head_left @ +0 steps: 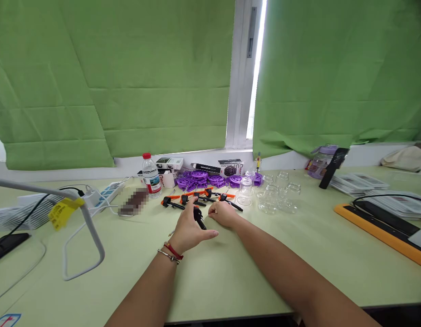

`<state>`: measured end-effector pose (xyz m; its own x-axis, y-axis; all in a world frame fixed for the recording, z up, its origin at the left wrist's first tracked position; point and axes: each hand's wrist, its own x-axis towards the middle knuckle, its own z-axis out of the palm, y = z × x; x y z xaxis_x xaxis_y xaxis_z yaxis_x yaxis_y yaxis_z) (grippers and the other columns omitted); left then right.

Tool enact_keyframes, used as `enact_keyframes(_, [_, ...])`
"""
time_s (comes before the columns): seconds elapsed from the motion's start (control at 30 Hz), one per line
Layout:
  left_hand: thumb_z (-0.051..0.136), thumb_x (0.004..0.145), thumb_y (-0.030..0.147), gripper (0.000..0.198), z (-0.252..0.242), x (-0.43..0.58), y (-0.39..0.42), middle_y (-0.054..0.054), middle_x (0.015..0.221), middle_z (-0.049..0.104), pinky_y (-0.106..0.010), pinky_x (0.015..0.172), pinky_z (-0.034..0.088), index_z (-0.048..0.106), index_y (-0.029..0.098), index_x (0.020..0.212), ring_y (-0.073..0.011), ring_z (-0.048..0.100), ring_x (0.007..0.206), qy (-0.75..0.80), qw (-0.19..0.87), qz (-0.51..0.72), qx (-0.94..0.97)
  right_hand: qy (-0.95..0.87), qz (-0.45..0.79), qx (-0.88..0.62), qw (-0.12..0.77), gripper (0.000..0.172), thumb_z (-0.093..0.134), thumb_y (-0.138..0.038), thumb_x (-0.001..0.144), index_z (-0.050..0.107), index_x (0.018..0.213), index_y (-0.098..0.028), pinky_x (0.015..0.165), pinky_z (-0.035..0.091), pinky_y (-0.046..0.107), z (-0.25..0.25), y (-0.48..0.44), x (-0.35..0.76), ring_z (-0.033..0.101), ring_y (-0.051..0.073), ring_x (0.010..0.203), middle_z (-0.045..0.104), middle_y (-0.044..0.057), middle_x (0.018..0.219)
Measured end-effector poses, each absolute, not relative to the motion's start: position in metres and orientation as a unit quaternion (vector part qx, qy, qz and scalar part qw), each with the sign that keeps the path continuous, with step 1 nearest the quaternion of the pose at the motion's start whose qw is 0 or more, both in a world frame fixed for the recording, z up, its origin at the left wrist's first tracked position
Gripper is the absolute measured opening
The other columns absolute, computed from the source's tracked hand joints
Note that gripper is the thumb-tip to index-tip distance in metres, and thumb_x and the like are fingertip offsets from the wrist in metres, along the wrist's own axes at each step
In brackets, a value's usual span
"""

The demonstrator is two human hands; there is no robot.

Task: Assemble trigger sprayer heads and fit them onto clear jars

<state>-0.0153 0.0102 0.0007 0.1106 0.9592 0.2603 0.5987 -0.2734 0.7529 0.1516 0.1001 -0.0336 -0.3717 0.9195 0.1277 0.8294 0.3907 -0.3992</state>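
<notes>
My left hand (pixel 192 230) is over the table, its thumb stretched out to the right and its fingers pointing away from me. A black, handle-like piece (pixel 198 219) shows between its thumb and fingers; the hand partly hides it. Close by on the right, my right hand (pixel 223 213) is low over the table with its fingers curled together, and what they pinch, if anything, is too small to make out. Just beyond both hands lies a row of black-and-orange tools (pixel 173 202) with rod-like black ends. Behind them are stacked purple round plastic parts (pixel 197 179).
Several clear glass jars (pixel 269 200) stand right of the tools. A red-capped water bottle (pixel 151 177) and small boxes (pixel 231 167) are at the back. On the left are a power strip (pixel 110 195) and grey bent tube (pixel 95 240); an orange-edged device (pixel 377 231) is at right.
</notes>
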Motion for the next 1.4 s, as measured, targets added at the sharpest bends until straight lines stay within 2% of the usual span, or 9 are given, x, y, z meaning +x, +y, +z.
enact_keyframes(0.13, [0.083,0.048,0.048,0.116,-0.001,-0.016,0.012,-0.016,0.137,0.044,-0.047,0.103,0.035,0.023,0.02,0.143,-0.0325,0.042,0.126,0.552,0.236,0.363,0.712,-0.848,0.099,-0.496,0.156,0.012,0.058,-0.019,0.08,0.07,0.081,-0.018,0.065,0.038,0.025,-0.027,0.086,0.156,0.062,0.017,0.081,0.069,0.005,0.091])
enact_keyframes(0.3, [0.083,0.048,0.047,0.117,0.003,-0.017,0.011,-0.017,0.136,0.044,-0.047,0.103,0.035,0.022,0.02,0.143,-0.034,0.039,0.128,0.544,0.263,0.353,0.714,-0.883,0.055,-0.425,0.192,0.015,0.051,-0.021,0.09,0.065,0.091,-0.017,0.069,0.04,0.025,-0.025,0.057,0.164,0.06,0.014,0.081,0.066,0.005,0.098])
enact_keyframes(0.43, [0.085,0.046,0.043,0.115,0.008,-0.016,0.007,-0.015,0.129,0.047,-0.047,0.102,0.036,0.024,0.021,0.142,-0.0328,0.044,0.123,0.522,0.312,0.328,0.723,-0.913,-0.118,-0.278,0.274,0.02,0.041,-0.021,0.095,0.061,0.091,-0.015,0.066,0.04,0.027,-0.027,0.036,0.169,0.058,0.015,0.078,0.064,0.008,0.093])
enact_keyframes(0.6, [0.086,0.044,0.039,0.116,0.011,-0.014,0.004,-0.009,0.117,0.05,-0.046,0.095,0.041,0.024,0.024,0.141,-0.028,0.053,0.106,0.463,0.364,0.301,0.75,-0.897,-0.262,-0.193,0.298,0.019,0.039,-0.015,0.094,0.058,0.09,-0.014,0.058,0.034,0.029,-0.032,0.03,0.17,0.052,0.016,0.069,0.06,0.007,0.085])
enact_keyframes(0.83, [0.086,0.044,0.034,0.116,0.013,-0.013,0.003,-0.01,0.117,0.046,-0.045,0.097,0.038,0.023,0.022,0.14,-0.0283,0.05,0.11,0.462,0.377,0.278,0.753,-0.919,-0.267,-0.168,0.238,0.025,0.034,-0.013,0.092,0.059,0.093,-0.012,0.059,0.037,0.03,-0.032,0.029,0.171,0.049,0.017,0.069,0.058,0.009,0.086])
enact_keyframes(1.2, [0.086,0.046,0.036,0.115,0.009,-0.015,0.005,-0.01,0.122,0.044,-0.045,0.098,0.039,0.021,0.024,0.141,-0.0272,0.051,0.109,0.443,0.399,0.26,0.759,-0.919,-0.271,-0.153,0.242,0.026,0.032,-0.013,0.092,0.058,0.094,-0.012,0.059,0.039,0.03,-0.031,0.025,0.176,0.049,0.016,0.068,0.058,0.009,0.087])
enact_keyframes(1.4, [0.086,0.045,0.034,0.114,0.01,-0.013,0.004,-0.01,0.121,0.046,-0.045,0.099,0.038,0.024,0.023,0.14,-0.0273,0.05,0.11,0.441,0.396,0.247,0.766,-0.919,-0.277,-0.121,0.253,0.022,0.035,-0.014,0.093,0.057,0.094,-0.013,0.064,0.041,0.029,-0.031,0.025,0.178,0.051,0.015,0.068,0.058,0.007,0.085])
